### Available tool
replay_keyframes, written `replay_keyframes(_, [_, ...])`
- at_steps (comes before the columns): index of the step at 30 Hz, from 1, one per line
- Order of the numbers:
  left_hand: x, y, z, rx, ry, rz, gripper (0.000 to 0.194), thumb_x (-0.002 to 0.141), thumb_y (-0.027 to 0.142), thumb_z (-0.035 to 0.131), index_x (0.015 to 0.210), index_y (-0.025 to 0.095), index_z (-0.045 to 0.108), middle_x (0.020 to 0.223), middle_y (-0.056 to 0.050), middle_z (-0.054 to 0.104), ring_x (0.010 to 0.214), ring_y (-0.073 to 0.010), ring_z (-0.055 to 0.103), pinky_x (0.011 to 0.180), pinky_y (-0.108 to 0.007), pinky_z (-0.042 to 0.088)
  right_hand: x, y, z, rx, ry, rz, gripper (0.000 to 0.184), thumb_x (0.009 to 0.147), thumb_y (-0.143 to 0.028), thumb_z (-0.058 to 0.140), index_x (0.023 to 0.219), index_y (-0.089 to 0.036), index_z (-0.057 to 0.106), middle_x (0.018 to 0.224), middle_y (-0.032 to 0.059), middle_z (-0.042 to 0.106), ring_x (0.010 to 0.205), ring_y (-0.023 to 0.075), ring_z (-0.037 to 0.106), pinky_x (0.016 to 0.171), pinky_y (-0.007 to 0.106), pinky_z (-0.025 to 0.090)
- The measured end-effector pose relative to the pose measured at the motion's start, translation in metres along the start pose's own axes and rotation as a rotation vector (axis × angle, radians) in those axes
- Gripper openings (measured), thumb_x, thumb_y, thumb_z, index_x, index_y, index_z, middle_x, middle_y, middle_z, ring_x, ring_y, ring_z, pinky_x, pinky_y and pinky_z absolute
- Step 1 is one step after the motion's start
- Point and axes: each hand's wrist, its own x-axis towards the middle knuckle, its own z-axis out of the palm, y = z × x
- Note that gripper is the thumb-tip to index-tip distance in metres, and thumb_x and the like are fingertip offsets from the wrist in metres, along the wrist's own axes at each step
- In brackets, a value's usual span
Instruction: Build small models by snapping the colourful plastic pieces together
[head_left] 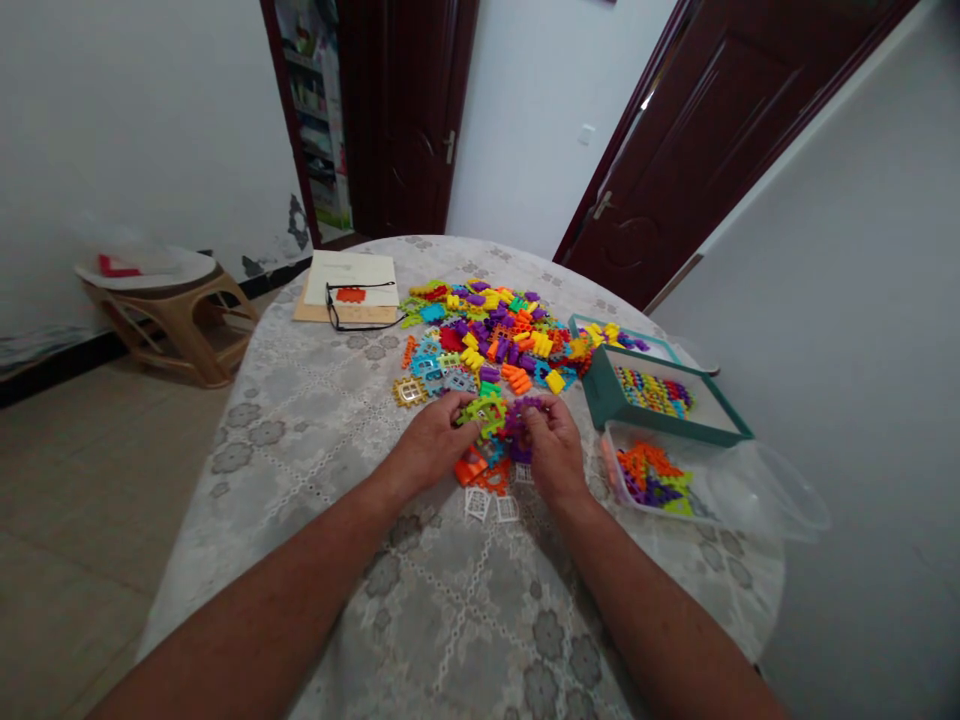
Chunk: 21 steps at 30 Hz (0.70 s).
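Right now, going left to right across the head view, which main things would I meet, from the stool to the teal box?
Stool → black glasses → left hand → green piece → purple piece → right hand → teal box.

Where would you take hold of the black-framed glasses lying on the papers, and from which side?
Probably by the middle of the near temple of the black-framed glasses, pinched from the person's side. Both temples lie unfolded, pointing right; this slim one is closest and runs out past the papers. That grip should also avoid the lenses and the orange piece between the temples.
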Motion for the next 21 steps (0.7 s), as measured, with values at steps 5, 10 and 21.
replay_keyframes(5, [-0.003,0.002,0.001,0.032,0.018,0.033,0.042,0.083,0.031,0.067,0.123,0.021,0.072,0.105,-0.006,0.08,0.091,-0.0243,0.074,0.08,-0.035,0.06,-0.001,-0.004,0.001,-0.068,-0.098,0.048,0.028,0.08,-0.043,0.079,0.092,-0.024,0.061,0.065,-0.0075,0.058,0.05,0.0106,0.046,0.045,0.022,0.035])
replay_keyframes(10, [-0.007,0.005,0.001,-0.052,-0.083,-0.015,0.044,0.083,0.032,0.067,0.125,0.022,0.074,0.105,-0.007,0.08,0.093,-0.0258,0.074,0.08,-0.036,0.061,-0.005,-0.009,0.0,-0.164,-0.194,0.108,0.032,0.081,-0.048,0.077,0.098,-0.022,0.068,0.061,-0.0059,0.06,0.048,0.0122,0.049,0.044,0.023,0.039])
replay_keyframes(21, [-0.014,0.009,-0.007,-0.242,-0.291,-0.003,0.056,0.088,0.026,0.063,0.144,0.025,0.06,0.113,-0.006,0.076,0.098,-0.0215,0.072,0.08,-0.032,0.059,-0.003,-0.007,-0.007,-0.108,-0.305,0.131,0.044,0.079,-0.045,0.082,0.115,-0.023,0.073,0.079,-0.001,0.071,0.058,0.0127,0.057,0.051,0.024,0.044])
